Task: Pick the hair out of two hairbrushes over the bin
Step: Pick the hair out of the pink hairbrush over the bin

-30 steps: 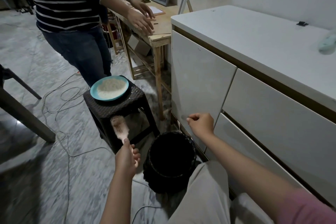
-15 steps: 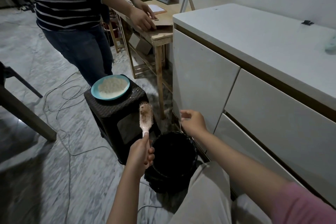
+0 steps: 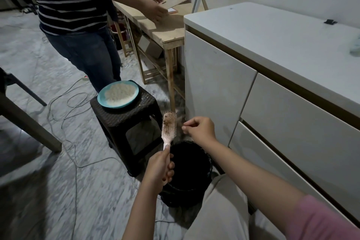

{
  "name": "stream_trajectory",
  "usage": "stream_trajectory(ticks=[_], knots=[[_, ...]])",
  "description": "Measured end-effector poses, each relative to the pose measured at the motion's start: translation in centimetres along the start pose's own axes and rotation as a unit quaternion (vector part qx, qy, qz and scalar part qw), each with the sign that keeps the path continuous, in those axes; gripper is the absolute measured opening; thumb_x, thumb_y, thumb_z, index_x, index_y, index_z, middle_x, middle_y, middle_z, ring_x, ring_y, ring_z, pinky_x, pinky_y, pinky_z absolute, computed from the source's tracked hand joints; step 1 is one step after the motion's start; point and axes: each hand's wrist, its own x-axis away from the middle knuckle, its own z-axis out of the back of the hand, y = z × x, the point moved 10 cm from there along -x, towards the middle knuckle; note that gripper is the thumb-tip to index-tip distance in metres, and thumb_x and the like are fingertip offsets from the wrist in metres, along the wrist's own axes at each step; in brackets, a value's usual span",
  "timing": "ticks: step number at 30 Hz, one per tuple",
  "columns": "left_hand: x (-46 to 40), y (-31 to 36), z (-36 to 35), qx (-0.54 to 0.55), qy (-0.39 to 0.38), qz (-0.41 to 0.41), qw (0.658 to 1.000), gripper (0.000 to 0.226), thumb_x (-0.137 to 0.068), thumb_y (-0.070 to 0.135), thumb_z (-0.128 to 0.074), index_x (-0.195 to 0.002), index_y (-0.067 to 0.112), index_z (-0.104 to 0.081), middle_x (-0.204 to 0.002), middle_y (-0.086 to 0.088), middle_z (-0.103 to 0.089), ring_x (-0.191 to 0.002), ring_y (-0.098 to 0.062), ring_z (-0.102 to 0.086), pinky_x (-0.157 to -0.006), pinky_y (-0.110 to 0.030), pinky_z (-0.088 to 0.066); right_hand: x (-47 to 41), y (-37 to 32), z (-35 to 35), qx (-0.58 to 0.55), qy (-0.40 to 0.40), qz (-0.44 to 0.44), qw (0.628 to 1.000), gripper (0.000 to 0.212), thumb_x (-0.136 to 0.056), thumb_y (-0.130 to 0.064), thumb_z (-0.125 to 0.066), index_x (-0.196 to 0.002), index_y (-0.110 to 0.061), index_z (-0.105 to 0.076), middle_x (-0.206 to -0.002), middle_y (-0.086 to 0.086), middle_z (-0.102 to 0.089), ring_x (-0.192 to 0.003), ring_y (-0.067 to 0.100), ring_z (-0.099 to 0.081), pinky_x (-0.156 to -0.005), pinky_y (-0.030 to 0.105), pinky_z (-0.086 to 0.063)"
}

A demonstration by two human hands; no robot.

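Here, a white cabinet (image 3: 272, 87) fills the right side, with a black bin (image 3: 190, 173) on the floor at its foot. Just left of the bin stands a dark woven stool (image 3: 126, 122) carrying a teal plate (image 3: 118, 94). The left hand (image 3: 159, 167) has its grip wrapped round the handle of a pink hairbrush (image 3: 169, 126), held upright above the bin's far rim, brown hair caught in its bristles. Just beside the brush head, the right hand (image 3: 200, 129) hovers with fingertips pinched together; whether they hold hair, I cannot tell.
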Motion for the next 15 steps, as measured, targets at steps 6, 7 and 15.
stream_trajectory(ticks=[6, 7, 15], knots=[[-0.7, -1.0, 0.8, 0.148, 0.026, 0.029, 0.988, 0.038, -0.098, 0.046, -0.046, -0.084, 0.011, -0.048, -0.047, 0.003, -0.037, -0.029, -0.007, -0.028, -0.03, -0.014, -0.023, -0.3, 0.0, 1.3, 0.016, 0.015, 0.016, 1.0, 0.005, -0.071, -0.001, -0.076, -0.075, -0.002, -0.073, -0.071, 0.012, -0.07, -0.055, 0.006, -0.064, -0.062, 0.012, -0.053], [-0.9, -1.1, 1.3, 0.187, 0.04, 0.033, 0.981, 0.038, -0.098, 0.046, -0.045, -0.081, 0.012, -0.047, -0.045, 0.004, -0.037, -0.027, -0.007, -0.027, -0.029, -0.013, -0.022, -0.4, 0.2, 1.7, 0.02, 0.018, 0.017, 1.0, 0.005, -0.071, -0.002, -0.077, -0.076, -0.002, -0.074, -0.068, 0.011, -0.069, -0.048, -0.002, -0.06, -0.057, 0.006, -0.049], [-1.3, -0.6, 7.1, 0.295, 0.134, 0.004, 0.946, 0.037, -0.101, 0.044, -0.036, -0.077, 0.015, -0.038, -0.065, 0.003, -0.024, -0.023, -0.005, -0.024, -0.03, -0.008, -0.02, -1.5, 3.6, 5.1, 0.014, 0.069, -0.056, 0.996, 0.02, -0.072, -0.005, -0.077, -0.062, -0.018, -0.066, -0.054, -0.001, -0.064, -0.045, 0.003, -0.061, -0.062, 0.023, -0.053]])
